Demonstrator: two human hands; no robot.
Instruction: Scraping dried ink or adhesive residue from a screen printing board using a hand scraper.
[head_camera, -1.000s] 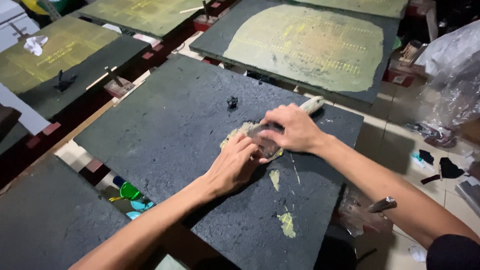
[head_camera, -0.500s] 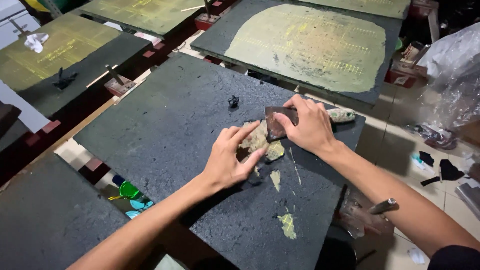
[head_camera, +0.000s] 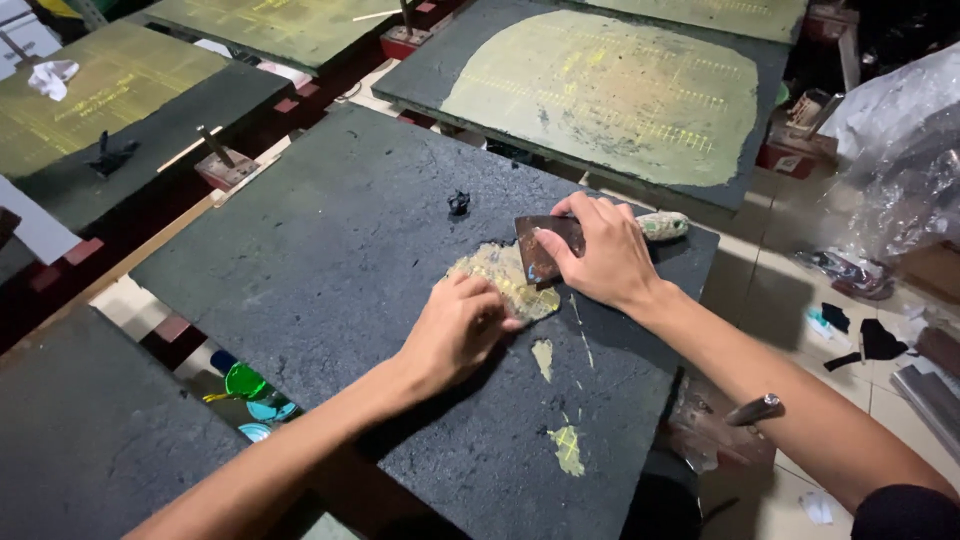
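Observation:
A dark, rough printing board (head_camera: 330, 250) fills the middle of the head view. My right hand (head_camera: 600, 252) grips a scraper (head_camera: 545, 250) with a brown metal blade and a paint-smeared handle sticking out to the right. The blade rests on a yellowish patch of paste (head_camera: 498, 272) on the board. My left hand (head_camera: 458, 330) lies with curled fingers on the near edge of that patch, next to the blade. Two smaller yellow smears (head_camera: 567, 448) lie nearer me on the board. A small black lump (head_camera: 459, 203) sits just beyond the patch.
More boards surround this one: one with a large yellow stain (head_camera: 610, 95) behind, others at the left (head_camera: 110, 90) and near left (head_camera: 80, 430). Crumpled clear plastic (head_camera: 900, 160) lies at the right, with scraps on the tiled floor. Coloured tubs (head_camera: 245, 385) show between the boards.
My right hand has drawn the scraper away from me and to the right, uncovering the yellow patch. My left hand has curled its fingers on the patch's near edge.

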